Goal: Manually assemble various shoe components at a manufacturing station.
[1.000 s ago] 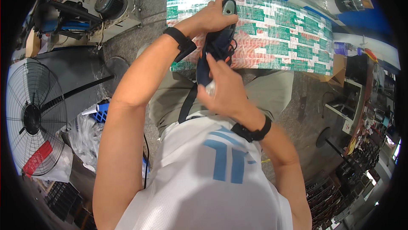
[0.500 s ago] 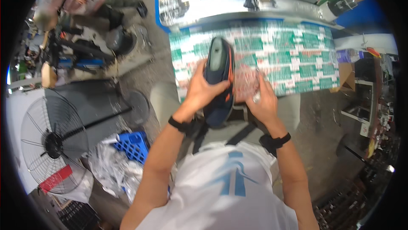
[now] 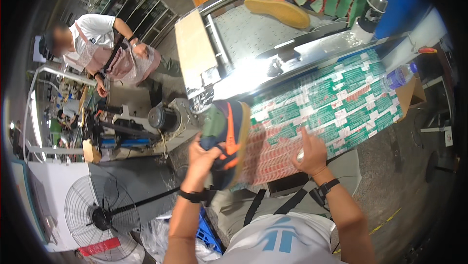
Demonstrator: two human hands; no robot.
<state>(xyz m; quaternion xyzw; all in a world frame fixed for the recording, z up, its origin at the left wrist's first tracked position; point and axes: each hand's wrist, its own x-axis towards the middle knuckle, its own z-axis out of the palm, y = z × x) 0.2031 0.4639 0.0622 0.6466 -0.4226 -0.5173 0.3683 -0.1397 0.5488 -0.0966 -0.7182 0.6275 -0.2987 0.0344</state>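
- The left hand [image 3: 204, 154] now grips a dark shoe [image 3: 225, 139] with orange trim alone, fingers wrapped around its lower part, sole edge turned toward the right.
- The right hand [image 3: 311, 153] has let go of the shoe and rests on the surface [image 3: 351, 103] well to its right (fingers closed around something small and pale, I cannot tell what).
- Beyond the left hand, another shoe [image 3: 278, 11] with a yellow sole lies on a perforated metal tray [image 3: 243, 32].
- A fan [image 3: 100, 217] stands far left of it.
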